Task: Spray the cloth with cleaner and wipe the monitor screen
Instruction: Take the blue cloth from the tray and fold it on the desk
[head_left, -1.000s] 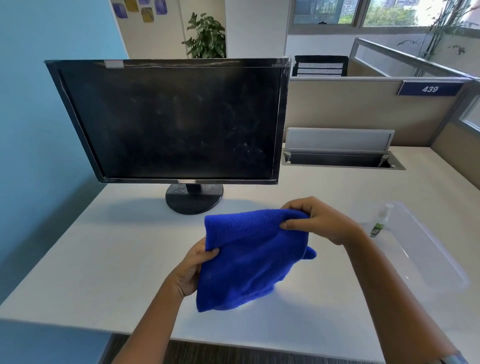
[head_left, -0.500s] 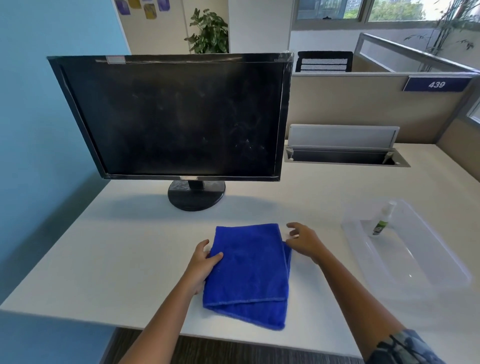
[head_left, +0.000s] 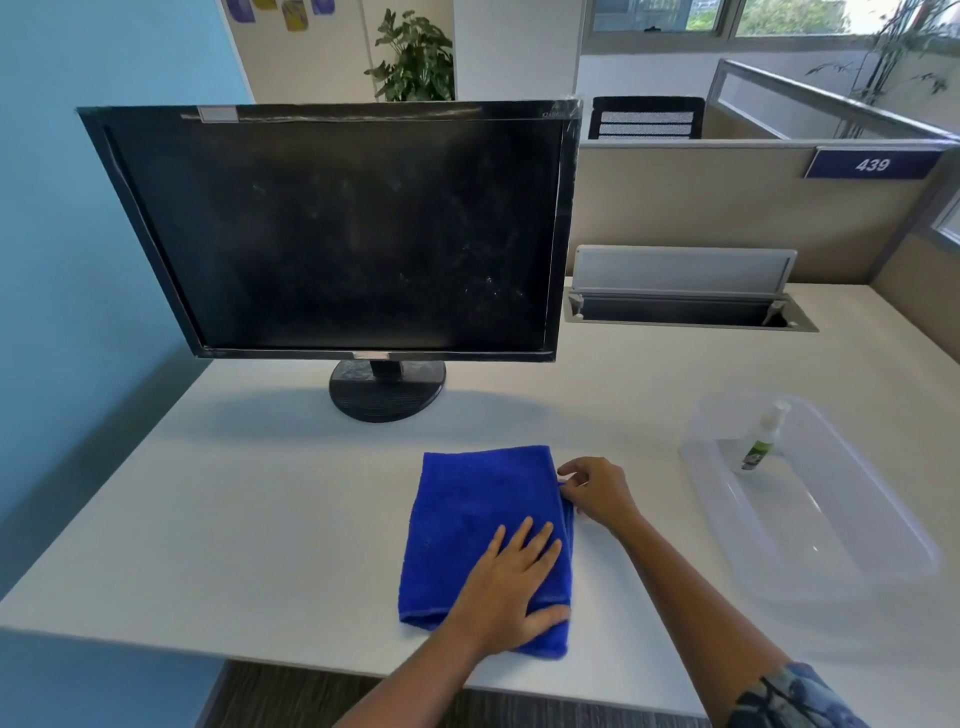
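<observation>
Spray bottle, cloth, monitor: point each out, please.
Spray bottle (head_left: 760, 441), head view, on its labelled body, inside the clear tub.
Cloth (head_left: 467, 499), head view, on its bare upper middle.
Monitor (head_left: 343, 234), head view, on the centre of the dark screen.

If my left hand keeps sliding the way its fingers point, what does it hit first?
The left hand lies flat on the cloth, fingers pointing away and slightly right. Going on, it would cross the cloth, probably just missing the right hand, then bare desk. Beyond that, depth is unclear.

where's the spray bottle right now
In the head view the spray bottle stands at the far end of the clear plastic tray, on the desk's right side, right of the blue cloth.
</observation>
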